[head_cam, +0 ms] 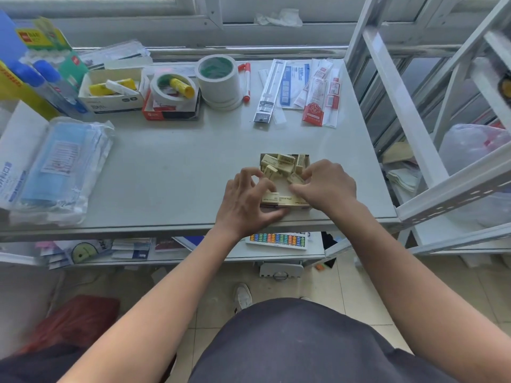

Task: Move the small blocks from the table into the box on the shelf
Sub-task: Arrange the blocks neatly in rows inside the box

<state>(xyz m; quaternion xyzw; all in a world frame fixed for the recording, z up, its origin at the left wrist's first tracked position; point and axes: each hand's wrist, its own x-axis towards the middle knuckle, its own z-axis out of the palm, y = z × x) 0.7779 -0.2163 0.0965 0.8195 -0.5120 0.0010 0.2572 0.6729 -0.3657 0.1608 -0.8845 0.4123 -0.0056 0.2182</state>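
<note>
Our hands at the box.
Left hand pinches a block; right hand curls over blocks beside it, hold we cannot tell.

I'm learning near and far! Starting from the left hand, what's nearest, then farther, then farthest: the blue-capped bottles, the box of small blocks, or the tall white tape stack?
1. Box of small blocks: touching the left hand, just to its right.
2. Tall white tape stack: at the back of the table, slightly left.
3. Blue-capped bottles: far back-left corner, farthest.
</note>
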